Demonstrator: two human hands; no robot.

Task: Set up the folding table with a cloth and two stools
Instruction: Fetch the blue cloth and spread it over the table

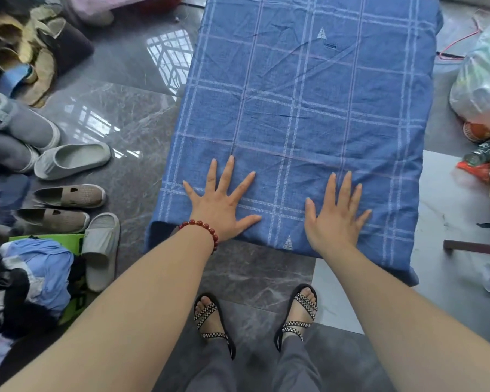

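One blue cloth [309, 108], table seemingly beneath

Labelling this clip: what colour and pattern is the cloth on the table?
The cloth is blue with pale checked lines, seen in the head view.

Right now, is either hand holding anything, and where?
Nothing is held. The left hand and right hand lie flat on the blue cloth near its front edge.
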